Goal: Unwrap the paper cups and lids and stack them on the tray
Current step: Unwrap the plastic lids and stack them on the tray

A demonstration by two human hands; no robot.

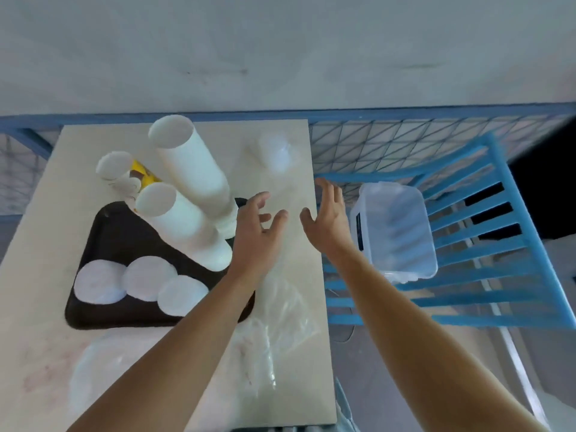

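Observation:
A black tray [112, 238] lies on the pale table and bears two tall stacks of white paper cups [193, 169] [184, 226] and three stacks of white lids [99, 283] [149, 277] [182, 294]. A shorter stack of printed cups [120, 173] stands behind the tray. A wrapped sleeve of clear lids [276, 151] lies at the far right of the table. My left hand [257, 232] and my right hand [325, 219] hover side by side over the table, fingers spread, holding nothing.
Crumpled clear wrapping [277, 332] lies near the table's front right. Another clear wrapped pile [103, 369] sits at the front left. A clear plastic box [396, 229] rests on a blue slatted rack [486, 244] to the right. A blue wire fence [374, 141] runs behind.

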